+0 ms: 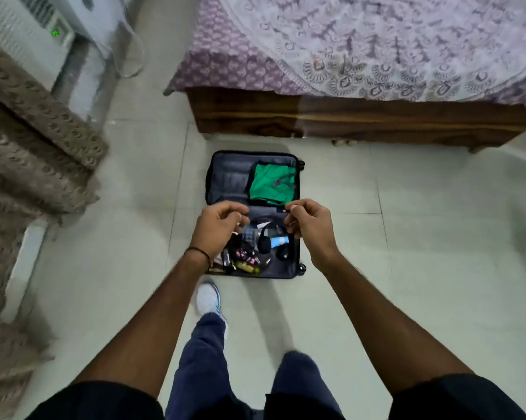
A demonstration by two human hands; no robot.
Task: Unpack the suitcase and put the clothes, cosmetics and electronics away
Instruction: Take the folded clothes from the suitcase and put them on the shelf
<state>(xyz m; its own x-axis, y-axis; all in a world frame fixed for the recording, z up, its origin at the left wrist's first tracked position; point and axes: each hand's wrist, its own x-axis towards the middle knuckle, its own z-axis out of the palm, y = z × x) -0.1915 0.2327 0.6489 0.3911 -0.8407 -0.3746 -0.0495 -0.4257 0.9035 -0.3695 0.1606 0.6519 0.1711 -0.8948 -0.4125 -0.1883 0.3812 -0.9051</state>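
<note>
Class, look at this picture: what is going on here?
A person stands over an open suitcase on the floor beside a bed. The left hand and right hand hover above it, fingers loosely curled; neither plainly holds anything. A green garment lies in the far half, small bottles and dark gadgets in the near half.

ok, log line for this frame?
suitcase open on floor; green garment far half; small items near half; left hand, right hand over it, curled, hold unclear

Bed (361, 122), brown curtain (28, 140), white cooler (22, 28)
</note>
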